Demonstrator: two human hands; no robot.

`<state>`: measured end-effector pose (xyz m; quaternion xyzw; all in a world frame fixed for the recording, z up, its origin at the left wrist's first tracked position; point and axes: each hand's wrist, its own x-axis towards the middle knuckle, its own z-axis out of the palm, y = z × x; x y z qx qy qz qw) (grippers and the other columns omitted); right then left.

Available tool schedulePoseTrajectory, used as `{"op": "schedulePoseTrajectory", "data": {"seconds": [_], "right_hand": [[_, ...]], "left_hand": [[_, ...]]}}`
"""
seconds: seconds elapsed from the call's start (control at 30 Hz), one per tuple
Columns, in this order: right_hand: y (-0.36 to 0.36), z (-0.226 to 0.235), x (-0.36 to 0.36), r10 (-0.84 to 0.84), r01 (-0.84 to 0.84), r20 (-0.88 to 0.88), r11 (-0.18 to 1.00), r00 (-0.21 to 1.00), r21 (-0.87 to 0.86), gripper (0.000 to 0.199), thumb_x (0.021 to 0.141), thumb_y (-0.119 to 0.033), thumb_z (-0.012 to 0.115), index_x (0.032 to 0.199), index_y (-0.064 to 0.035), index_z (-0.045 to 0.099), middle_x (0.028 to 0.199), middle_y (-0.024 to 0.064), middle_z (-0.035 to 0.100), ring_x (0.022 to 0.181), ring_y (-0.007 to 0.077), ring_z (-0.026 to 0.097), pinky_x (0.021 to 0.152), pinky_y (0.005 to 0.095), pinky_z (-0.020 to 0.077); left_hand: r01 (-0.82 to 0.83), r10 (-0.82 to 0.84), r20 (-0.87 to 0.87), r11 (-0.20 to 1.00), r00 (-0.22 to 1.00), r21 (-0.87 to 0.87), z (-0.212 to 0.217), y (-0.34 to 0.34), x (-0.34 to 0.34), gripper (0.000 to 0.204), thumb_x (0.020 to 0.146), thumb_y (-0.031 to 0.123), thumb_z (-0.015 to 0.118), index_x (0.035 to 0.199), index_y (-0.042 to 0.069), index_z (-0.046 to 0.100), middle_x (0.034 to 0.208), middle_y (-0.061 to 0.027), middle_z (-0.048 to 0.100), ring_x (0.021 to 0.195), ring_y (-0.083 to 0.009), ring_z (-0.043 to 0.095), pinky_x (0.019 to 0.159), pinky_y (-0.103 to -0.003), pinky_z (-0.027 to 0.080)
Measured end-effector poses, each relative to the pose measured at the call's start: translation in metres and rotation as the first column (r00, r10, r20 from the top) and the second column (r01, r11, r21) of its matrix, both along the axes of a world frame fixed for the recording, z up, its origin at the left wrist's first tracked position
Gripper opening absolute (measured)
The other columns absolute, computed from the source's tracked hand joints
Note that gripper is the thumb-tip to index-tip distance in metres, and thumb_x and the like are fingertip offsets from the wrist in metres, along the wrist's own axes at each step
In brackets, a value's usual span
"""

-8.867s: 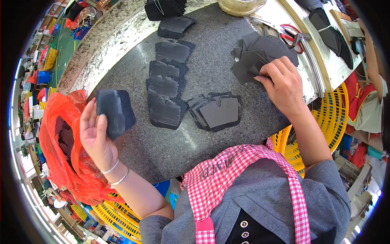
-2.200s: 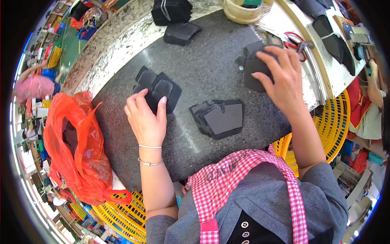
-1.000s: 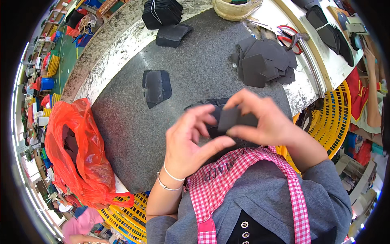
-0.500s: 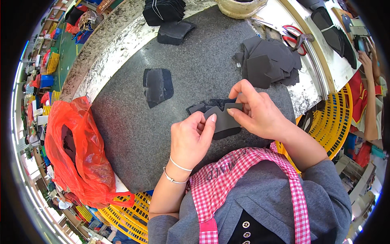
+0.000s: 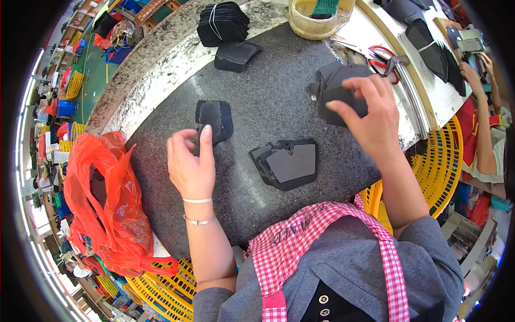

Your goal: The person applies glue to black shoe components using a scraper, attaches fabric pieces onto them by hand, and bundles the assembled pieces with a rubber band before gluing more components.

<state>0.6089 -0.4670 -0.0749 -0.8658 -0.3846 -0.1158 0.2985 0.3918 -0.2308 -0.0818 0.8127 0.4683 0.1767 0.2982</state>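
My left hand (image 5: 194, 163) is raised beside a small stack of black cut pieces (image 5: 213, 115), its thumb and fingers apart; the thumb tip overlaps the stack's lower edge, and I cannot tell whether it touches. Over a loose pile of dark grey flat pieces (image 5: 335, 80) hovers my right hand (image 5: 375, 115), thumb and fingers spread with nothing seen between them; it hides part of the pile. Between the hands lies another stack of black pieces, topped by a notched grey piece (image 5: 291, 162). These all rest on a dark speckled round board (image 5: 257, 96).
A tied black bundle (image 5: 222, 24) and a loose piece (image 5: 237, 56) lie at the far edge. Beyond the pile are a hammer (image 5: 397, 61), red-handled scissors (image 5: 382, 63) and a crusted tub (image 5: 316, 27). A red plastic bag (image 5: 110, 198) hangs left; yellow baskets (image 5: 440, 155) flank me.
Both hands have let go of the notched grey piece, now flat on the middle stack. The left hand moved left to the other stack, the right up and right to the pile.
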Motion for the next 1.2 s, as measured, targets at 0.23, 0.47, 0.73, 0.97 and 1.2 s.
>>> {"op": "schedulePoseTrajectory", "data": {"seconds": [0.23,0.47,0.73,0.97,1.2], "right_hand": [[-0.002,-0.015,0.004,0.117,-0.111,0.211,0.993,0.971,-0.04,0.032,0.068,-0.012,0.085,0.093,-0.0089,0.065,0.106,0.0065,0.064,0.104,0.0322,0.057,0.091,0.0406,0.0465],[-0.018,-0.02,-0.016,0.339,-0.293,-0.218,0.931,0.915,0.216,0.019,0.085,0.003,0.072,0.102,-0.0038,0.067,0.093,0.0093,0.069,0.088,0.0222,0.067,0.082,0.0318,0.0506],[-0.022,-0.005,-0.017,0.344,-0.105,-0.616,0.915,0.709,0.389,0.027,0.087,-0.009,0.08,0.11,-0.0027,0.067,0.095,0.0013,0.068,0.082,0.0097,0.06,0.076,0.0261,0.0501],[-0.004,0.01,-0.065,0.492,-0.451,-0.672,0.855,0.554,0.255,0.053,0.079,-0.012,0.083,0.126,-0.0058,0.058,0.085,0.0108,0.066,0.076,0.0237,0.07,0.069,0.0355,0.0539],[-0.001,0.004,-0.065,0.332,-0.295,-0.825,0.932,0.458,0.211,0.034,0.09,-0.003,0.07,0.12,-0.0036,0.053,0.068,0.01,0.063,0.058,0.0248,0.067,0.055,0.0364,0.0483]], "left_hand": [[0.242,-0.198,-0.142,0.846,0.97,0.474,-0.042,0.024,-0.016,0.034,0.09,0.025,0.078,0.103,0.003,0.057,0.101,-0.0122,0.06,0.097,-0.0292,0.059,0.085,-0.042,0.049],[0.535,-0.14,0.644,0.699,0.752,-0.474,0.023,-0.028,0.002,0.034,0.094,0.001,0.07,0.126,0.0,0.058,0.112,-0.0085,0.07,0.102,-0.0125,0.066,0.089,-0.027,0.052],[0.637,-0.656,0.048,0.746,0.754,0.196,0.004,-0.067,0.012,0.047,0.083,0.004,0.077,0.128,0.005,0.066,0.108,-0.0155,0.062,0.101,-0.0309,0.062,0.089,-0.038,0.051],[0.586,-0.416,0.418,0.646,0.808,-0.489,0.02,-0.08,0.001,0.027,0.091,0.018,0.08,0.109,0.001,0.069,0.078,-0.0056,0.073,0.064,-0.0072,0.066,0.058,-0.024,0.052],[0.401,-0.363,0.183,0.735,0.914,-0.546,0.014,-0.075,-0.003,0.032,0.097,0.016,0.072,0.072,0.001,0.058,0.062,-0.0064,0.068,0.058,-0.0087,0.068,0.052,-0.025,0.05]]}}
